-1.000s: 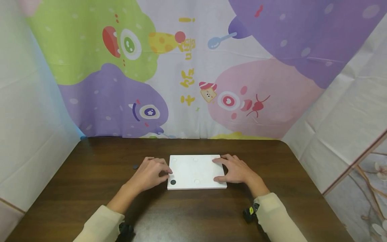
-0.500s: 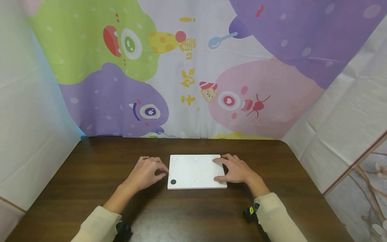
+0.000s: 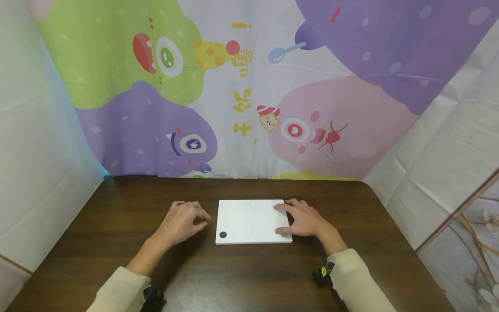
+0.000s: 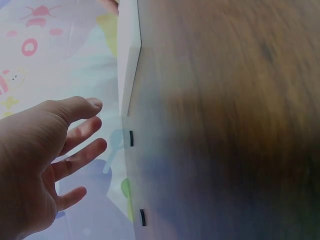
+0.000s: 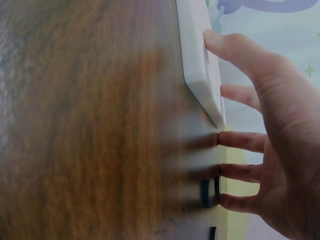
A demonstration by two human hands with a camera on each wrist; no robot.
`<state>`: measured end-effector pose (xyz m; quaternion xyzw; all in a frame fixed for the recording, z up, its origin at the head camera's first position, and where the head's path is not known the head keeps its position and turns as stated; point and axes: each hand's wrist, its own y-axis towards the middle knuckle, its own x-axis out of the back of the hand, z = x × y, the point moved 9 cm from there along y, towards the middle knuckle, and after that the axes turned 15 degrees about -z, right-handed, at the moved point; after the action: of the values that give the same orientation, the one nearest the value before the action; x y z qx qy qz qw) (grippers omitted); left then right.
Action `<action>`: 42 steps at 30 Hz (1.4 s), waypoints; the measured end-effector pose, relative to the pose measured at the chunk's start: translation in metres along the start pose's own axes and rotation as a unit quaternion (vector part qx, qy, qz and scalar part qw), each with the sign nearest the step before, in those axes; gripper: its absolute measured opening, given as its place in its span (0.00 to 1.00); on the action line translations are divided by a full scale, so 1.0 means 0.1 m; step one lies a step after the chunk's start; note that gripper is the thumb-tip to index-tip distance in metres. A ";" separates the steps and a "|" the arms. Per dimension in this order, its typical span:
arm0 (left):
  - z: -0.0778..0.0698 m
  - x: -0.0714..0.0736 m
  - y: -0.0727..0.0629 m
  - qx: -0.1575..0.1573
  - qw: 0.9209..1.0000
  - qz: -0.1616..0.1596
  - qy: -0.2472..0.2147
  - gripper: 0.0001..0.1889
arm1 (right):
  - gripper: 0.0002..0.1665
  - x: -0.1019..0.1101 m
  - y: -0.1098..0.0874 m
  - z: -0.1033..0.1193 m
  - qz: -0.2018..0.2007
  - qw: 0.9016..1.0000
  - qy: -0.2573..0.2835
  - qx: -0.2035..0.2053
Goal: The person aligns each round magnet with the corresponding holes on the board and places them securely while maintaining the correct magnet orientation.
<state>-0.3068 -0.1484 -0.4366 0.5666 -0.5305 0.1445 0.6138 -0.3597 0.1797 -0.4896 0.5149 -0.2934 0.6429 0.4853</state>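
Observation:
A white rectangular board (image 3: 249,221) with shallow round recesses lies on the table. A black disc (image 3: 223,235) sits in its near left corner. My left hand (image 3: 182,223) hovers left of the board, fingers loosely bent and apart, holding nothing. In the left wrist view, two small dark discs (image 4: 131,138) (image 4: 142,217) lie on the table beyond the left hand's fingers. My right hand (image 3: 306,219) spans the board's right end, thumb and index finger resting on its top. Its other fingertips touch the table beside the board, by several dark discs (image 5: 206,193).
The brown wooden table (image 3: 249,277) ends at the back against a cartoon-printed curtain (image 3: 234,143). Pale sheets (image 3: 43,143) hang at the left and right sides. A small black device (image 3: 321,275) is strapped at the right wrist.
My left hand has drawn back from the board's left edge, moving left. It now covers the spot where a dark disc showed. My right hand and the board have stayed put.

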 end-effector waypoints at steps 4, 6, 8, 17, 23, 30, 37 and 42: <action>0.05 0.03 -0.01 0.002 1.000 -0.004 0.006 0.06 | 0.54 0.00 0.00 0.00 0.000 1.000 -0.001 0.001; 0.06 0.05 -0.01 0.001 1.000 -0.009 0.007 0.07 | 0.54 0.01 0.00 0.00 -0.002 1.000 -0.002 0.001; 0.08 0.07 -0.01 0.002 1.000 -0.013 0.007 0.07 | 0.54 0.01 0.00 0.00 -0.003 1.000 -0.001 0.001; 0.19 0.14 -0.06 0.013 1.000 -0.017 0.007 0.07 | 0.53 0.00 0.01 0.00 -0.001 1.000 0.002 0.000; 0.26 0.18 -0.07 0.018 1.000 -0.014 0.010 0.06 | 0.54 0.00 0.01 -0.01 -0.001 1.000 -0.001 -0.003; 0.32 0.23 -0.10 0.028 0.999 -0.014 0.014 0.06 | 0.54 -0.01 0.01 -0.02 0.000 1.000 -0.002 -0.004; 0.37 0.24 -0.14 0.035 0.999 -0.007 0.020 0.05 | 0.53 -0.01 0.01 -0.02 0.000 1.000 0.000 -0.004; 0.41 0.26 -0.15 0.038 0.999 -0.010 0.021 0.05 | 0.54 -0.01 0.00 -0.02 0.000 1.000 0.001 -0.006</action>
<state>-0.3046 -0.1995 -0.4321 0.5914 -0.5059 0.1709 0.6042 -0.3609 0.1814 -0.4909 0.5117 -0.2967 0.6413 0.4887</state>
